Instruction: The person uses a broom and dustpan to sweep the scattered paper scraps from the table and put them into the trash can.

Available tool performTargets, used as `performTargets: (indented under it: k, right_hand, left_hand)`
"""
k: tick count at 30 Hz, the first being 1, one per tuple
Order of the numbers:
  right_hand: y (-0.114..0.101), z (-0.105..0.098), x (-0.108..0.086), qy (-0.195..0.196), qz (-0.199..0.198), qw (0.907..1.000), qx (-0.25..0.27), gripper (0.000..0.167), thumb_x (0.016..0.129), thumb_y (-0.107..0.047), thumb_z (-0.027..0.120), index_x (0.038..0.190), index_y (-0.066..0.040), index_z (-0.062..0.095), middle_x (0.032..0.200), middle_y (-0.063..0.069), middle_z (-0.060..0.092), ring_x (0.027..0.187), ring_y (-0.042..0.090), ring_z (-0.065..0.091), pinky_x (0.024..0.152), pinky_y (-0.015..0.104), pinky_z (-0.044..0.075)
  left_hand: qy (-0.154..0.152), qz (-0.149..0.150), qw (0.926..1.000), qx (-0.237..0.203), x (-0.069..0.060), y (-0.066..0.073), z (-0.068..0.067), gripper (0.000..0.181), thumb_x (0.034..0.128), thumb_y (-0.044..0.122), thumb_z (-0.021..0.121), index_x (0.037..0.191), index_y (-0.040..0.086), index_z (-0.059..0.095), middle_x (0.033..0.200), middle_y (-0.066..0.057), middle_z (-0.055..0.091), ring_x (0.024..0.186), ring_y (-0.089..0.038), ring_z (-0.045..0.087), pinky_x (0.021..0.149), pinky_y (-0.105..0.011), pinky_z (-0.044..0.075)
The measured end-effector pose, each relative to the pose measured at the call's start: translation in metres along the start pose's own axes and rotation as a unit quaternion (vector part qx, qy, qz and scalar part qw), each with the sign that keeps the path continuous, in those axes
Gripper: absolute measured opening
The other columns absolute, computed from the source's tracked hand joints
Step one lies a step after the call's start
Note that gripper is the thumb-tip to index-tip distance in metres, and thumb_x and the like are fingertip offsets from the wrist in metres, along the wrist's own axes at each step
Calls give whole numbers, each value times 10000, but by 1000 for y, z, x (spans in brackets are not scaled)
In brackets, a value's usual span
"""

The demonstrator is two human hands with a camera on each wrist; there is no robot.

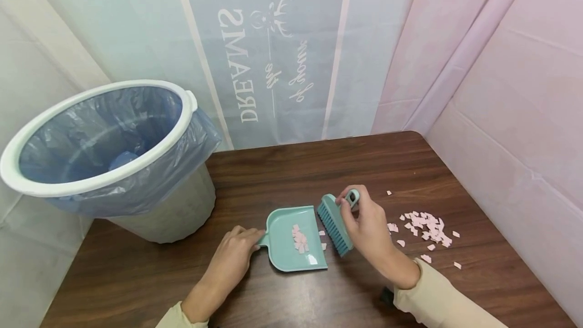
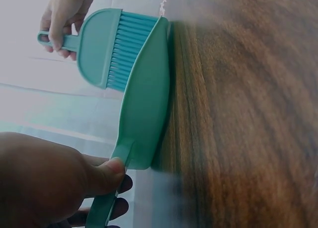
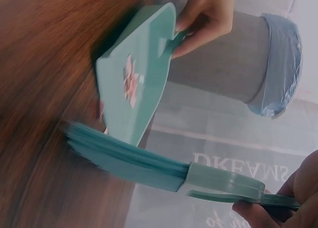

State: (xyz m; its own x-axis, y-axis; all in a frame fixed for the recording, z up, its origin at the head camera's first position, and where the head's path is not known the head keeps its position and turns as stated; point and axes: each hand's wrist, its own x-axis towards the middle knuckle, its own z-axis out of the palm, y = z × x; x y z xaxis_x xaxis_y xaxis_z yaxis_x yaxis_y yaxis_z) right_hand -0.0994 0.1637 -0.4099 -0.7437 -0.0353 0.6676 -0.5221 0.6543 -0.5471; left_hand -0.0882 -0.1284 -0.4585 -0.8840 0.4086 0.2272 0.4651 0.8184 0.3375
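Note:
My left hand grips the handle of a teal dustpan, which lies on the table with its straight lip facing right. Several pink paper scraps sit in the pan. In my right hand is the short handle of a teal hand brush. Its bristles point down at the tabletop, just right of the pan's lip. A couple of scraps lie between lip and bristles. The left wrist view shows the thumb pressed along the dustpan handle.
A bin with a white rim and blue liner bag stands at the table's left. More pink scraps are heaped and scattered on the dark wooden table, right of my right hand. A small dark object lies by the right sleeve.

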Motion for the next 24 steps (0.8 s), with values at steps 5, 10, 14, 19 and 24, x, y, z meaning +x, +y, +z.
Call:
performTargets:
  k: [5, 10, 14, 19, 24]
  right_hand:
    - [5, -6, 0, 29, 47, 9997, -246, 220, 897, 115, 654, 1046, -24, 571, 874, 47, 720, 644, 56, 626, 565, 149, 497]
    - [6, -8, -2, -23, -97, 9982, -596, 213, 896, 73, 690, 1040, -37, 578, 780, 26, 653, 599, 39, 551, 517, 181, 461]
    - [6, -8, -3, -150, -220, 9976, -640, 232, 886, 91, 704, 1038, -35, 581, 798, 34, 651, 610, 55, 569, 515, 196, 480]
    - [5, -8, -4, -426, -278, 9983, -280, 265, 873, 130, 712, 1030, -46, 591, 884, 40, 710, 709, 93, 681, 592, 206, 558]
    - [0, -12, -6, -823, -285, 9962, -38, 275, 879, 117, 713, 1027, -85, 600, 891, -8, 711, 713, 55, 639, 604, 179, 534]
  left_hand:
    - [-30, 7, 10000, 47, 0, 1, -2, 324, 851, 33, 791, 1170, 68, 748, 1160, -50, 744, 951, -189, 629, 844, -402, 537]
    - [-49, 19, 10000, 45, -2, 0, -2, 318, 859, 33, 783, 1173, 56, 738, 1169, -62, 741, 975, -197, 638, 856, -406, 539]
    - [-41, 34, 10000, 84, -3, -1, -2, 315, 865, 39, 780, 1175, 37, 727, 1169, -70, 739, 1001, -205, 651, 865, -403, 547]
    - [-9, 23, 9999, 139, -5, -4, -3, 317, 861, 41, 785, 1171, 34, 724, 1154, -64, 742, 998, -203, 657, 864, -396, 552]
    - [-13, -4, 9999, 116, -5, -5, -4, 316, 861, 40, 786, 1172, 31, 724, 1160, -73, 740, 997, -203, 658, 869, -392, 551]
